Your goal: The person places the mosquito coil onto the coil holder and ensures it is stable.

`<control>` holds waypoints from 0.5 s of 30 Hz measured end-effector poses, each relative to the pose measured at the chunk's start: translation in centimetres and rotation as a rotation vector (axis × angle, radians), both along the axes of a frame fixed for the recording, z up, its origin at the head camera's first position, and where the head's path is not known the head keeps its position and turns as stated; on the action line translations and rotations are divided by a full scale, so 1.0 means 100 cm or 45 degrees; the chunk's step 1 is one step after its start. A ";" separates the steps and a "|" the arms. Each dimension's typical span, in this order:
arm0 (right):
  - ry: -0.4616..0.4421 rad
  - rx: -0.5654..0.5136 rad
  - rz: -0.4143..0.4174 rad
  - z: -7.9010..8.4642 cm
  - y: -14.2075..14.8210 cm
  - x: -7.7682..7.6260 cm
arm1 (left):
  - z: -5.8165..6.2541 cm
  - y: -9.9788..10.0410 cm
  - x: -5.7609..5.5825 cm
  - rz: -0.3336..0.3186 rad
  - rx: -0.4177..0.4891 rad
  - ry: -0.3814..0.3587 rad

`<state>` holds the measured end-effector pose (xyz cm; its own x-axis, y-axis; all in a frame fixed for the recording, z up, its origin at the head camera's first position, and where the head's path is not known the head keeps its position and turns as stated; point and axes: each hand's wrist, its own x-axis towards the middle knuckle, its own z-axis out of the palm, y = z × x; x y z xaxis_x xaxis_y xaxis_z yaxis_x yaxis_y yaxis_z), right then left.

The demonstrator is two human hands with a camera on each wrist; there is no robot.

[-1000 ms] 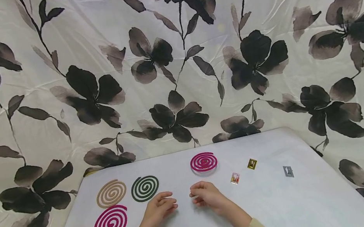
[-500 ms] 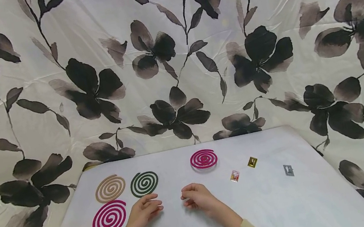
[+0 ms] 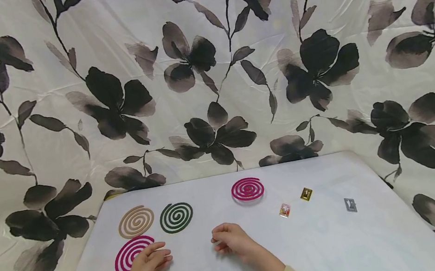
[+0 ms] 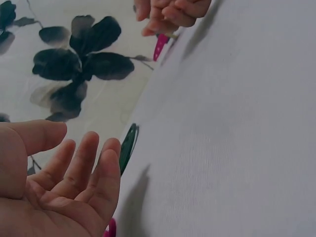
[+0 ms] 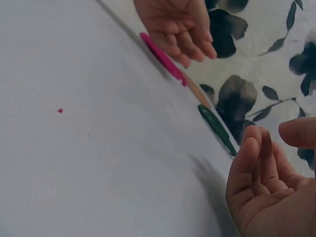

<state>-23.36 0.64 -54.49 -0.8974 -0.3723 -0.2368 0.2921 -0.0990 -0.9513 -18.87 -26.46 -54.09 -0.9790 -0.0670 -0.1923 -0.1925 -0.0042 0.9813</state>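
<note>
My left hand [image 3: 148,264] hovers above the lower right part of a magenta spiral coil [image 3: 123,257], hiding some of it. Its fingers are loosely bent with nothing in them, as the left wrist view shows for the same hand [image 4: 74,192]. Near the middle of the table, my right hand [image 3: 233,241] hangs over the white surface. In the right wrist view this hand [image 5: 269,187] has relaxed fingers and an empty gap between thumb and fingertips. Just beyond the left hand lie a tan spiral coil [image 3: 136,221] and a dark green spiral coil [image 3: 176,217].
Another magenta coil [image 3: 247,189] sits at the back middle of the white table [image 3: 327,250]. To its right are a small red-and-white packet [image 3: 285,210], a gold one [image 3: 306,194] and a silver-grey flat piece [image 3: 351,205]. A floral cloth [image 3: 266,123] hangs behind.
My left hand has moved left from beside the green coil to over the magenta one. The right hand has drifted slightly left. The coils and small pieces keep their places on the table.
</note>
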 end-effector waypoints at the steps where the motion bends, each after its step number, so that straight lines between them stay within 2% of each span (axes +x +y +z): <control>1: -0.002 0.000 -0.001 0.000 -0.001 0.001 | 0.001 -0.003 0.002 0.005 -0.004 -0.003; 9: -0.019 0.008 0.000 0.000 -0.011 0.002 | 0.005 -0.026 0.012 0.062 -0.036 -0.006; 13: -0.019 0.002 0.010 -0.003 -0.016 0.003 | 0.009 -0.036 0.016 0.098 -0.108 0.017; 15: -0.024 -0.006 0.018 -0.004 -0.019 0.004 | 0.010 -0.040 0.019 0.091 -0.177 0.036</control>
<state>-22.94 -1.23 -54.89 -0.8875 -0.3859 -0.2516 0.3113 -0.0996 -0.9451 -17.00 -30.49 -53.05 -0.9758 -0.1605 -0.1484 -0.1685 0.1198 0.9784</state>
